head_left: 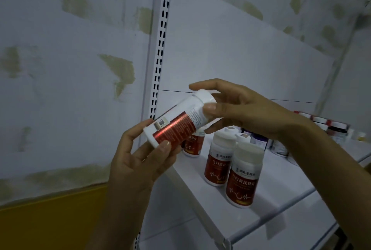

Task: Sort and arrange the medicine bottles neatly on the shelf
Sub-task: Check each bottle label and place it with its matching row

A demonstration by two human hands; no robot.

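A white medicine bottle with a red label lies tilted in the air above the shelf's left end. My left hand grips its bottom end with thumb and fingers. My right hand holds its white cap end, thumb on the near side and fingers over the far side. On the white shelf stand matching red-labelled bottles: the nearest one, a second behind it, a third partly hidden by the held bottle, and a cap of another.
Farther right on the shelf stand several darker jars and bottles, partly hidden by my right forearm. A slotted white upright rises at the shelf's left side against a patchy wall. A yellow panel lies at the lower left.
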